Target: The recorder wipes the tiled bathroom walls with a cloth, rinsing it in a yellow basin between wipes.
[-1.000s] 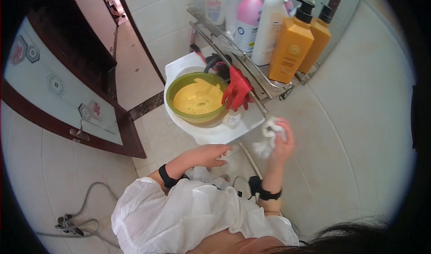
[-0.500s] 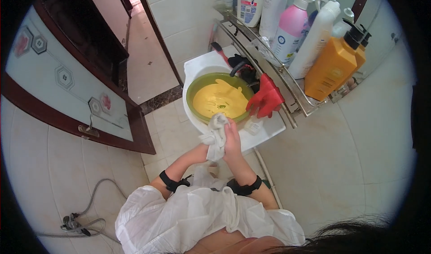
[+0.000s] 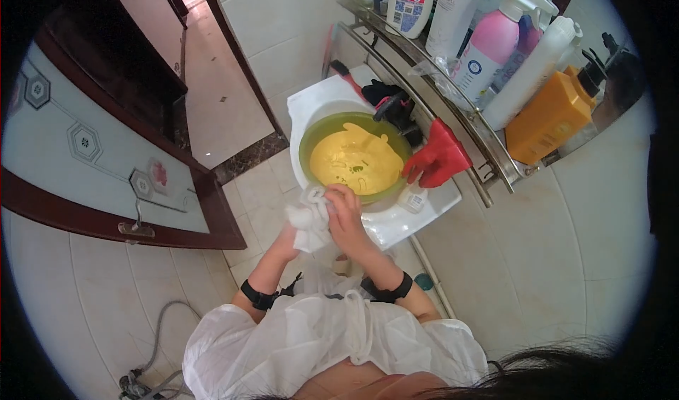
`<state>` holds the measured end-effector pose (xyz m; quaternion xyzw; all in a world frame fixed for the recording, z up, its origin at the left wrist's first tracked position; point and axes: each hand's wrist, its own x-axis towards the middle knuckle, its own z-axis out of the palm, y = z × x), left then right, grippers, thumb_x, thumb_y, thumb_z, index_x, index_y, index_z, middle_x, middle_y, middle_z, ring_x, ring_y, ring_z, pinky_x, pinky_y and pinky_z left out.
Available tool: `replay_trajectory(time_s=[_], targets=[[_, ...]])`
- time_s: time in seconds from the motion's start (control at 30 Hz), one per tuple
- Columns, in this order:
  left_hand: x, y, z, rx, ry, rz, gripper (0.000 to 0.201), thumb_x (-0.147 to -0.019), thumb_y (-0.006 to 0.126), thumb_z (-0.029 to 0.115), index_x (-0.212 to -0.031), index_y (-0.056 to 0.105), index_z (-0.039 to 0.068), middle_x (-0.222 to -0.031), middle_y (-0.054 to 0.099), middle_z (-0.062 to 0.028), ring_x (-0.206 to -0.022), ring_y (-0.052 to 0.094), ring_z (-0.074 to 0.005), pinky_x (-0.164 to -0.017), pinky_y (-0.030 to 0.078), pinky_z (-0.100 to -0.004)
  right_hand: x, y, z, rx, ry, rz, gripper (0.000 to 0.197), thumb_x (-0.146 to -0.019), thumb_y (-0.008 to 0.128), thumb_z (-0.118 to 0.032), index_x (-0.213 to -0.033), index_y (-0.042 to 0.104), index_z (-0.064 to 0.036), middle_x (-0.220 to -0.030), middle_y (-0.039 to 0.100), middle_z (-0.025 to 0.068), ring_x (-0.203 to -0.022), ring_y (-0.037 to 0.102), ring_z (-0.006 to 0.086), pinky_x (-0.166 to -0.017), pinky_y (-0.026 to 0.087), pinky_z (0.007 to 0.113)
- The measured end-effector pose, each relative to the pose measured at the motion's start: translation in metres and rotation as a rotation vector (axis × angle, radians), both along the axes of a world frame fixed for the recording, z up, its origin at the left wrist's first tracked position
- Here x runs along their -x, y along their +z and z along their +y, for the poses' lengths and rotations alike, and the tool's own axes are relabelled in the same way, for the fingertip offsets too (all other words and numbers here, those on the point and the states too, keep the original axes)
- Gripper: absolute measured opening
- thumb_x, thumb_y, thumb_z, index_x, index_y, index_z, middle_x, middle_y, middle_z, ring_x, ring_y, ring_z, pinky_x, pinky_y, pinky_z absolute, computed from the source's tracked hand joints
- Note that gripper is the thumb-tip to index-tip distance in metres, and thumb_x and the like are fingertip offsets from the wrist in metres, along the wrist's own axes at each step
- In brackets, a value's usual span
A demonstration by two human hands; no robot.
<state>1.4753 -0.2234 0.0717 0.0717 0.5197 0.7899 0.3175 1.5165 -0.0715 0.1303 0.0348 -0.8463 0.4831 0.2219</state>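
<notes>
A bunched white cloth (image 3: 309,217) is held between my two hands, just in front of the green basin (image 3: 305,147). My right hand (image 3: 345,219) grips the cloth's right side with bent fingers. My left hand (image 3: 286,243) comes up on the other side, gripping the cloth, which covers most of its fingers. Inside the basin lies a yellow item (image 3: 353,161) with small dark markings; I cannot make out its kind. The basin rests in a white sink (image 3: 300,110).
A red rubber glove (image 3: 440,156) hangs from the metal rack (image 3: 488,149) over the sink's right side. Several bottles, including a pink spray bottle (image 3: 488,50) and an orange pump bottle (image 3: 548,120), crowd the rack. At left stands a door (image 3: 71,145); a grey hose (image 3: 157,336) is below it.
Both hands have moved left and slightly down with the white cloth. My right fingers now bend over it, where they were stretched along it before. The whole view has shifted a little.
</notes>
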Motion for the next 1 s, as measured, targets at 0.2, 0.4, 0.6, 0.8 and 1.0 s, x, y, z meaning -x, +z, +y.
replay_trajectory(time_s=[0.2,0.4,0.6,0.8,1.0], targets=[[0.016,0.02,0.0,-0.16,0.286,-0.024,0.043,-0.072,0.061,0.013,-0.111,0.043,0.011,-0.102,0.052,-0.0027,-0.093,0.052,-0.0174,-0.079,0.043,-0.0328,0.051,-0.025,0.055,-0.17,0.303,-0.082,0.025,-0.072,0.045,-0.003,-0.095,0.055,-0.0036,-0.11,0.044,0.0146,-0.102,0.04,0.0319,-0.086,0.032,0.039],[0.012,0.009,-0.017,-0.087,0.381,0.019,0.04,-0.073,0.057,0.009,-0.11,0.044,0.008,-0.099,0.051,-0.0038,-0.09,0.051,-0.016,-0.075,0.043,-0.0301,0.131,-0.04,0.146,-0.59,-0.156,-0.623,0.037,-0.072,0.046,-0.016,-0.106,0.051,-0.0024,-0.12,0.039,0.0165,-0.111,0.036,0.0336,-0.091,0.031,0.042],[0.006,0.023,-0.012,-0.043,0.512,-0.002,0.047,-0.067,0.063,0.011,-0.109,0.044,0.007,-0.093,0.052,-0.0039,-0.083,0.053,-0.016,-0.069,0.045,-0.0294,0.161,-0.06,0.162,-0.654,-0.244,-0.851,0.04,-0.073,0.045,-0.018,-0.108,0.049,0.0019,-0.12,0.041,0.0154,-0.11,0.036,0.0322,-0.091,0.032,0.039],[0.013,0.019,-0.012,-0.043,0.461,0.083,0.05,-0.068,0.064,0.012,-0.112,0.042,0.008,-0.097,0.052,-0.0045,-0.086,0.053,-0.0173,-0.071,0.045,-0.0305,0.17,-0.059,0.167,-0.69,-0.158,-1.024,0.038,-0.075,0.041,-0.018,-0.108,0.053,-0.0024,-0.124,0.038,0.0151,-0.119,0.028,0.0292,-0.095,0.027,0.037],[0.015,0.026,-0.002,-0.055,0.445,0.03,0.052,-0.069,0.062,0.008,-0.116,0.039,0.009,-0.103,0.051,-0.0056,-0.09,0.053,-0.0175,-0.074,0.046,-0.0308,0.168,-0.062,0.172,-0.871,-0.077,-1.051,0.037,-0.076,0.04,-0.022,-0.104,0.056,-0.005,-0.112,0.05,0.0168,-0.106,0.046,0.0312,-0.09,0.028,0.043]])
